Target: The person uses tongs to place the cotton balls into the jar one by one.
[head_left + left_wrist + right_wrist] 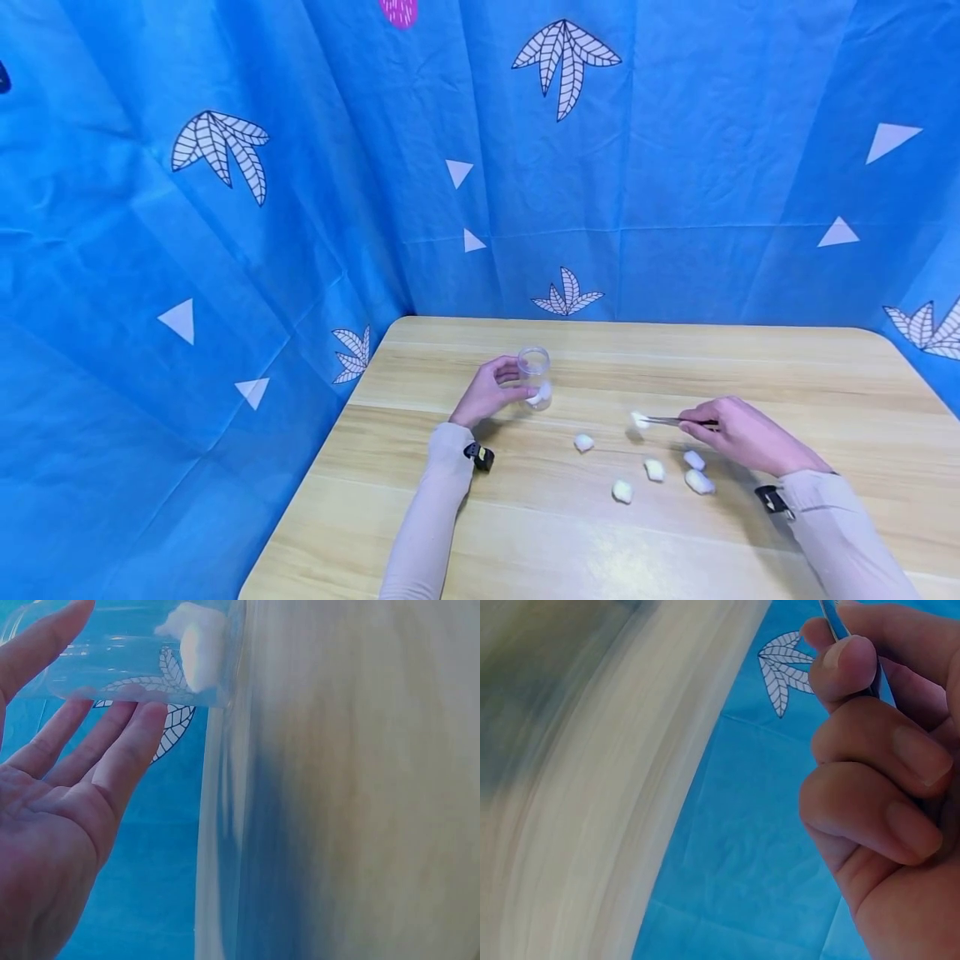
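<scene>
My left hand holds a clear, open-topped jar that stands upright on the wooden table. In the left wrist view the thumb lies on one side of the jar and the fingertips on the other, with white cotton balls at its bottom. Metal tweezers are pinched in my right hand, pointing left toward the jar. At their tips is a cotton ball, over the table. In the right wrist view the tweezers' tips are out of frame, and the lower fingers are curled in.
Several loose cotton balls lie between the hands and near the right wrist, among them one cotton ball closest to the jar and another nearer the front. A blue patterned curtain hangs behind the wooden table and along its left side.
</scene>
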Demonstrator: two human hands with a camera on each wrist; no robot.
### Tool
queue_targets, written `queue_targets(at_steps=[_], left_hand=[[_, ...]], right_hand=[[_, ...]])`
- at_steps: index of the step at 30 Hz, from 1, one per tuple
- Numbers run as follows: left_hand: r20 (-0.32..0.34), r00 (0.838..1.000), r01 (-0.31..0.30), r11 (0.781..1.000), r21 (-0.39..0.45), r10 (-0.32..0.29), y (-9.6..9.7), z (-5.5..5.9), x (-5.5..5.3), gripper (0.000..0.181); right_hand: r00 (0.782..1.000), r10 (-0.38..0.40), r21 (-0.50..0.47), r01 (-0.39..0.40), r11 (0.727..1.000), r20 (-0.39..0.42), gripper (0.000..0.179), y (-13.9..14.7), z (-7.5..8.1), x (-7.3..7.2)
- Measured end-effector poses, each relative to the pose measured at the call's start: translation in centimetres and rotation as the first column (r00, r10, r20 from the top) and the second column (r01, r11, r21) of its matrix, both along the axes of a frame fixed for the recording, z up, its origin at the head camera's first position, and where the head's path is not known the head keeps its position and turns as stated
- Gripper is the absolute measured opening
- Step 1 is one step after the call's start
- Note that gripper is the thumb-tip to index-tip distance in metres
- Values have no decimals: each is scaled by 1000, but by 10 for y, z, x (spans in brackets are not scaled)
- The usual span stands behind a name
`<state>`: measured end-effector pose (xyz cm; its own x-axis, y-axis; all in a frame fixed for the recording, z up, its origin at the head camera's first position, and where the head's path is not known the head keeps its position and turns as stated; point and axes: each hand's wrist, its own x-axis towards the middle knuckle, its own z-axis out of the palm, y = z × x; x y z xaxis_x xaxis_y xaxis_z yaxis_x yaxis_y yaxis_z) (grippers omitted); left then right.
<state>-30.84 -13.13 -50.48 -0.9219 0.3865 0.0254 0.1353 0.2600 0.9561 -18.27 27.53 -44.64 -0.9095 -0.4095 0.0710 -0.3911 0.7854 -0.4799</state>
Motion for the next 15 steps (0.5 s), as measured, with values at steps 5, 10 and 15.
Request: queue_targets(at_steps=[5, 10, 15], left_hand=[[-10, 1000, -14, 1000, -14, 14, 0, 0, 1, 52], [-9, 1000, -17, 1000, -6, 17, 1, -1, 2, 50], [2, 1000, -14, 1000, 5, 14, 2, 0, 3, 49]], right_hand=[[1000, 9, 3, -9, 1000, -20, 20, -5, 4, -3], [998, 22, 1, -21, 1000, -53, 20, -11, 9, -7], [998, 31, -12, -32, 999, -58, 20, -14, 14, -12]])
